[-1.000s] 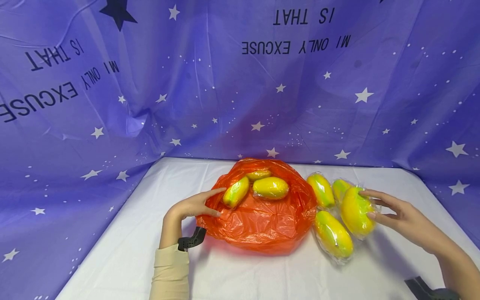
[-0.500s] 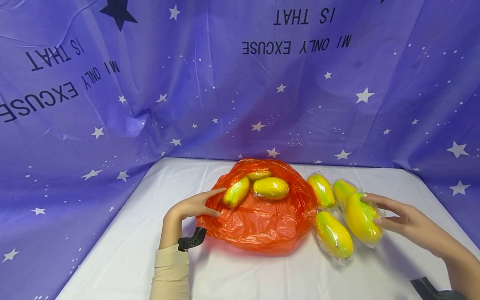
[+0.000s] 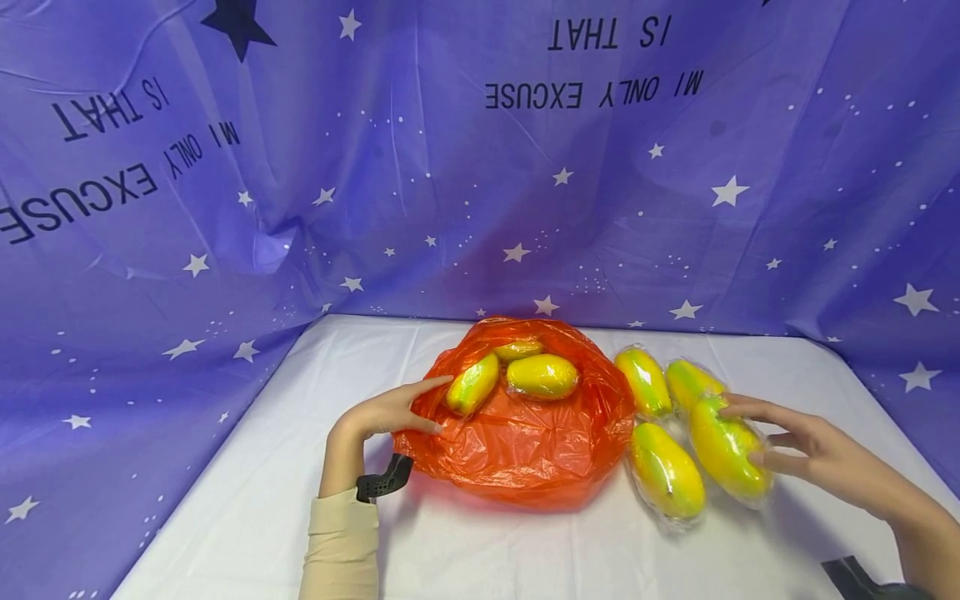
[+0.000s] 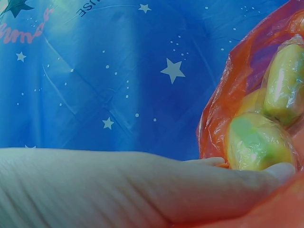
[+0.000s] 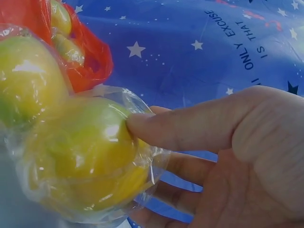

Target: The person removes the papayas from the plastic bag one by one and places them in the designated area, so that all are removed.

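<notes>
In the head view my right hand (image 3: pixel 813 450) holds a yellow-green mango (image 3: pixel 727 450) wrapped in clear plastic. Its thumb presses one side of the fruit in the right wrist view, with the other fingers partly hidden behind. A red plastic bag (image 3: pixel 517 454) lies with its mouth spread, and a few wrapped mangoes (image 3: pixel 542 377) rest inside. At the bag's left rim is my left hand (image 3: pixel 386 410), thumb and forefinger apart and fairly straight, touching the film beside the leftmost mango (image 3: pixel 472 385). That hand's other fingers are hidden.
Right of the bag lie three more wrapped mangoes: one at the back (image 3: pixel 642 382), another behind the held one (image 3: pixel 692 382), and one in front (image 3: pixel 667 471). A white cloth (image 3: pixel 480 554) covers the table. Purple star-printed sheeting (image 3: pixel 450 167) rises behind and at the sides.
My right hand has shifted slightly right and nearer with the mango, which has turned and now slants more. The left hand and the bag look unchanged.
</notes>
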Action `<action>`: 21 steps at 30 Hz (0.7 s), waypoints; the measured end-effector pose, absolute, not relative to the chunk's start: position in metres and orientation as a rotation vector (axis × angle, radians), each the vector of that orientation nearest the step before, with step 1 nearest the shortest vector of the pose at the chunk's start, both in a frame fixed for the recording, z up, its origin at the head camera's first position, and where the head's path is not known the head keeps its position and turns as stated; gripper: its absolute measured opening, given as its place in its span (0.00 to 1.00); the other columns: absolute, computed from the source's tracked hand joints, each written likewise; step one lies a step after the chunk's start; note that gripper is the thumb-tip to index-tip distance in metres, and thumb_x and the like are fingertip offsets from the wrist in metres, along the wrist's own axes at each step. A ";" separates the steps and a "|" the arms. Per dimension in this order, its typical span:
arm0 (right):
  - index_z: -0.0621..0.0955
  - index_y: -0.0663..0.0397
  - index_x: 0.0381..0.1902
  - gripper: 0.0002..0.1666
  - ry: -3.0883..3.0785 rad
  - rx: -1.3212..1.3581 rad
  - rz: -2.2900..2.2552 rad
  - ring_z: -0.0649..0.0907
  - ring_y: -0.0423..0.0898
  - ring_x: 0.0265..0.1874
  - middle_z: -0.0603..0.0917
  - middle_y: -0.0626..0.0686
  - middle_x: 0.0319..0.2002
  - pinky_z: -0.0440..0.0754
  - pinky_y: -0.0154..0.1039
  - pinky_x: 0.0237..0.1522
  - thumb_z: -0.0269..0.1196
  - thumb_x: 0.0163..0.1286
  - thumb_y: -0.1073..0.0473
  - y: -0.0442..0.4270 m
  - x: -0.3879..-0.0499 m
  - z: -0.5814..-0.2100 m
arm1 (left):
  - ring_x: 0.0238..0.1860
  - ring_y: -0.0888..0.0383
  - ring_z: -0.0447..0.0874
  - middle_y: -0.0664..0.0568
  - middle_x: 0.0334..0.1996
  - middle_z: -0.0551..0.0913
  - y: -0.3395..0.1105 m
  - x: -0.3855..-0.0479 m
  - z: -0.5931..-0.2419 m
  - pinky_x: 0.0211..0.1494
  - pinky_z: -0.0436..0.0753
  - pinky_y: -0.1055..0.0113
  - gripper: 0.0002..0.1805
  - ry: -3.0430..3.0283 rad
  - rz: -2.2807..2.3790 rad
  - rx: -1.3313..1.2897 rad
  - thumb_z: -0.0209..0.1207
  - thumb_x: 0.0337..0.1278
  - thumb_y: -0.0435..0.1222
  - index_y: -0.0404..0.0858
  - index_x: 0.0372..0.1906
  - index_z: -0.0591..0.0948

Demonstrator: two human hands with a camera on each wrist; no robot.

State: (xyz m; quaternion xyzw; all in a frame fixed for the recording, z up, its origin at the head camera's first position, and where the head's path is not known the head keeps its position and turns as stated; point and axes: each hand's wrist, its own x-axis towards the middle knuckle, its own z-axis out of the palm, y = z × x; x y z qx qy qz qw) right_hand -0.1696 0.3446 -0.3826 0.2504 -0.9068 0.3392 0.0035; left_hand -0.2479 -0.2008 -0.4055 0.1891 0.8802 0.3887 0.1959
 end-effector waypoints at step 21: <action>0.79 0.44 0.59 0.29 -2.887 0.747 1.095 0.66 0.20 0.55 0.75 0.44 0.62 0.81 0.34 0.43 0.69 0.58 0.63 0.341 -0.178 -0.397 | 0.72 0.43 0.53 0.44 0.72 0.60 -0.201 -0.249 -0.406 0.70 0.55 0.42 0.44 2.467 1.080 0.517 0.67 0.53 0.40 0.47 0.74 0.61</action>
